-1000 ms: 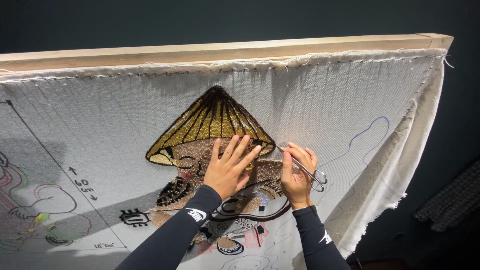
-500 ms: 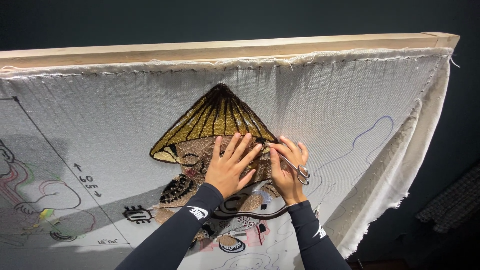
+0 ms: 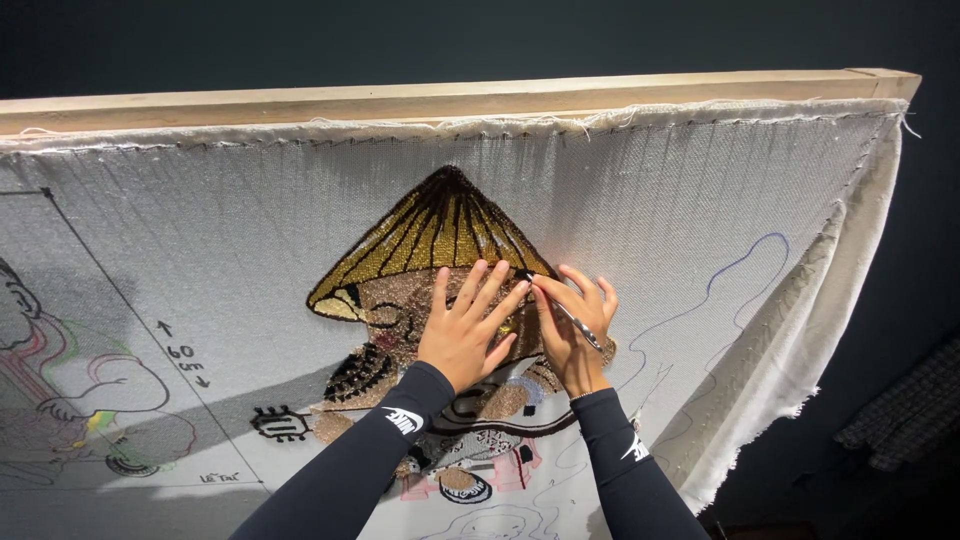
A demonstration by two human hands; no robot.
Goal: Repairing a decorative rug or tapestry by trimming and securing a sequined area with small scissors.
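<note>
Right hand [image 3: 575, 335] shifted left, gripping scissors [image 3: 580, 328] | left hand [image 3: 465, 330] flat on canvas [image 3: 700, 210] | dark wall [image 3: 400, 45]

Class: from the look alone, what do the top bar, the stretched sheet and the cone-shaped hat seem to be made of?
Top bar: pale bare wood, grain visible. Stretched sheet: off-white woven cloth, frayed edges. Cone-shaped hat: probably glossy gold and brown beads or thread; too fine to tell.
</note>
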